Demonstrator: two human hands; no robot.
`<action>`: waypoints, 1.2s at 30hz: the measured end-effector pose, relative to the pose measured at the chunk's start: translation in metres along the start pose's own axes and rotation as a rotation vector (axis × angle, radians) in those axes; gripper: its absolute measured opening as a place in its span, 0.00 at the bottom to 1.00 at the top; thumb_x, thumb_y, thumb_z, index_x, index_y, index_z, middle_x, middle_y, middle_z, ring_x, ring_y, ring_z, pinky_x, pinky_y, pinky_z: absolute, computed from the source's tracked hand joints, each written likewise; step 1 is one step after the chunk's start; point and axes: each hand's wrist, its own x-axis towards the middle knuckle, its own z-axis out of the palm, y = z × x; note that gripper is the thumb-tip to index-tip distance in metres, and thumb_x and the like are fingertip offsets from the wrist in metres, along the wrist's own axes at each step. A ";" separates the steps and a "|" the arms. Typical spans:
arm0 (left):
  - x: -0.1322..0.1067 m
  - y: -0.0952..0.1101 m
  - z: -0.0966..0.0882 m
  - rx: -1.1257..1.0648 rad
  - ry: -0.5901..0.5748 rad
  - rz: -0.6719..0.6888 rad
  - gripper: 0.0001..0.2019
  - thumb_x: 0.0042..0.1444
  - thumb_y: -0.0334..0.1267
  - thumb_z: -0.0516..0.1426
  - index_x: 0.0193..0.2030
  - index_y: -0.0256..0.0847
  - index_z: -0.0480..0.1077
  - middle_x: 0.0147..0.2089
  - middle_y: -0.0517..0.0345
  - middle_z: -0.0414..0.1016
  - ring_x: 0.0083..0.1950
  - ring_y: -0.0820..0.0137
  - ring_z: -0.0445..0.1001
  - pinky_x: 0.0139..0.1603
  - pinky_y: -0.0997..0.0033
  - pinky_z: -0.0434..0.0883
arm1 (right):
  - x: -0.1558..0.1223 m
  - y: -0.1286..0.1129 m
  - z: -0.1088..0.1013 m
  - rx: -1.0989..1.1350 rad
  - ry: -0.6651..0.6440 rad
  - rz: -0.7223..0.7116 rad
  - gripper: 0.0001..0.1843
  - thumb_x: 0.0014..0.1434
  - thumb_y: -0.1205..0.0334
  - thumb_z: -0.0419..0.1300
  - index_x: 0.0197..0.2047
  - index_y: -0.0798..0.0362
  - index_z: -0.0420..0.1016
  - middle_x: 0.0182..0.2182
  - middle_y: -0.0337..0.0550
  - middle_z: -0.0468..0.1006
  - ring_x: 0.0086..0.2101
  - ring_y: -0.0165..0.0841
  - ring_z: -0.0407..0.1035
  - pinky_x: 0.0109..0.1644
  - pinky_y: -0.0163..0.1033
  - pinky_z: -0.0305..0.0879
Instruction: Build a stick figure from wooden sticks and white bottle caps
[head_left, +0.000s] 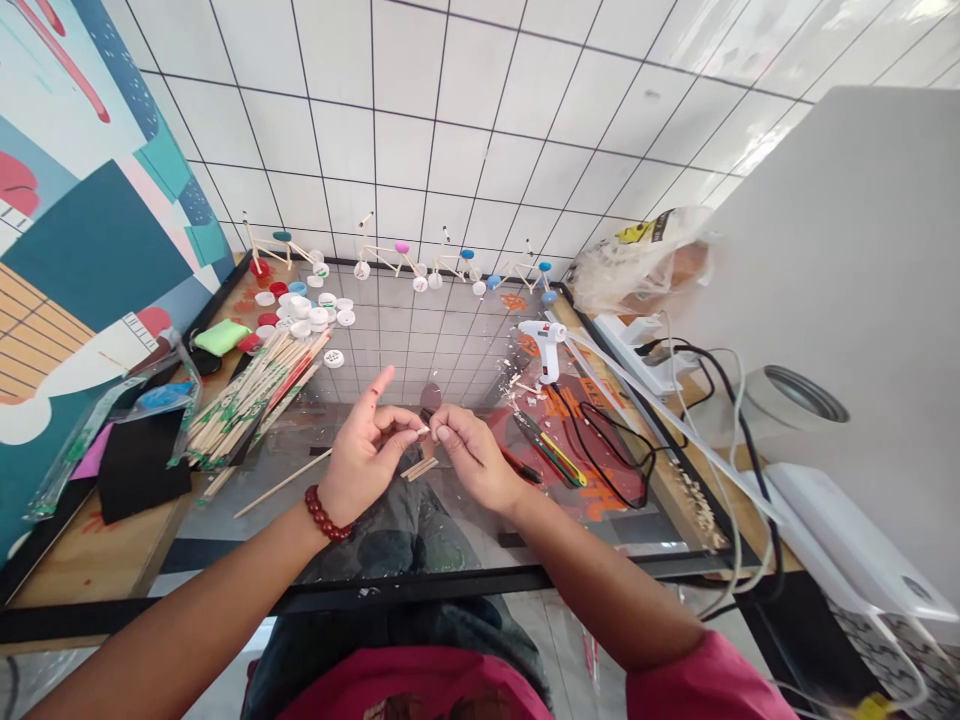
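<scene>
Left hand point(365, 462) meets right hand point(474, 458) near glass edge point(375, 588).

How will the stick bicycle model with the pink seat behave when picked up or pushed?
Probably light for its size: the bicycle model looks built from thin sticks and plastic caps. Its small joints are likely fragile, and on narrow cap wheels it could tip or roll.

View: head-worn camera, looking forward and down
Near: close above the left hand point(365, 465) and right hand point(472, 458)
Far: tiled wall point(450, 120) at 12 o'clock
</scene>
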 end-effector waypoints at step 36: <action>0.005 0.001 -0.018 0.990 -0.212 -0.047 0.42 0.55 0.27 0.58 0.77 0.42 0.52 0.39 0.56 0.85 0.41 0.58 0.82 0.40 0.64 0.71 | -0.009 0.016 0.003 -0.490 0.220 -0.216 0.09 0.66 0.67 0.61 0.44 0.45 0.80 0.43 0.43 0.80 0.45 0.38 0.73 0.53 0.51 0.55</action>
